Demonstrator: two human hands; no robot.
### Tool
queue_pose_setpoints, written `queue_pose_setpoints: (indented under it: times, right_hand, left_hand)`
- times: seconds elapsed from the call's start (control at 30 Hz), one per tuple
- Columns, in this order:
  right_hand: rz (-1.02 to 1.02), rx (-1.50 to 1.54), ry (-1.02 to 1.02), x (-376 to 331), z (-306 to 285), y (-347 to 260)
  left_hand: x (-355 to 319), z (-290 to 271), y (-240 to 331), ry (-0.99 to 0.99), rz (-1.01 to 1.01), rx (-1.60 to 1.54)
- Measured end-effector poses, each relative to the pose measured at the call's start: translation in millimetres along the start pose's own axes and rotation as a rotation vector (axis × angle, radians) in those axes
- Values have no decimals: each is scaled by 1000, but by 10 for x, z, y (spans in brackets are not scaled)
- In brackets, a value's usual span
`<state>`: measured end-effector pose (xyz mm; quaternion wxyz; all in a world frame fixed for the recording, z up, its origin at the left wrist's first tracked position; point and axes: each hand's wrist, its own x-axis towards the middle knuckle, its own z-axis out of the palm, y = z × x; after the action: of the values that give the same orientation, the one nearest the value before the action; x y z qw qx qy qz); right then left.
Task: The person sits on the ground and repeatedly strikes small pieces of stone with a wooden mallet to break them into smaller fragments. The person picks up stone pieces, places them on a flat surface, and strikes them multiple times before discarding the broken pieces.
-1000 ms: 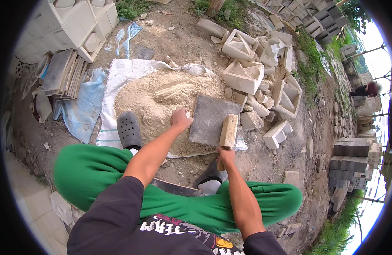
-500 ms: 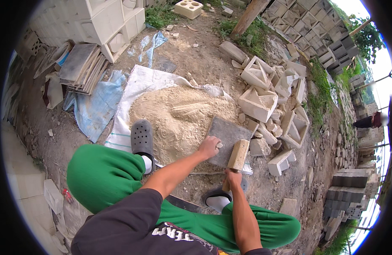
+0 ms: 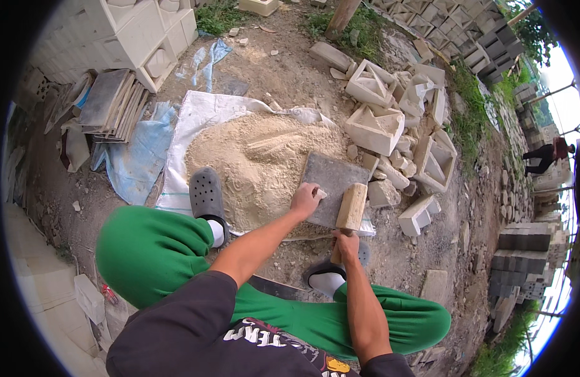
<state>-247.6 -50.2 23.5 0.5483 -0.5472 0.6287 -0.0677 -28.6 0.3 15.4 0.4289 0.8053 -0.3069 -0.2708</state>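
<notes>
Wooden mallet (image 3: 351, 207) over a dark slab (image 3: 328, 174), right of the frame's centre.
Its long axis runs nearly up and down the picture, thick head pointing to the top with a slight rightward lean, handle (image 3: 336, 254) toward the bottom; whether head meets slab, I cannot tell. The right hand (image 3: 346, 244) has its grip wrapped around the handle, while the left hand (image 3: 306, 201), by the slab's left edge, keeps a narrow grip on a small pale chunk (image 3: 322, 194) (partly hidden by the fingers).
</notes>
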Motion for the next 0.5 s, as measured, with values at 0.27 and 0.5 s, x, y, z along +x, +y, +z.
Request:
queue_pose_setpoints:
  times: [0.27,0.5]
  right_hand:
    - [-178,24,40,-423,133,-824]
    - [-90,-152,40,-370,264,-554]
  left_hand:
    - [44,-62,-70,-26,-222,-73]
    - [106,-60,-10,-138,-310,-18]
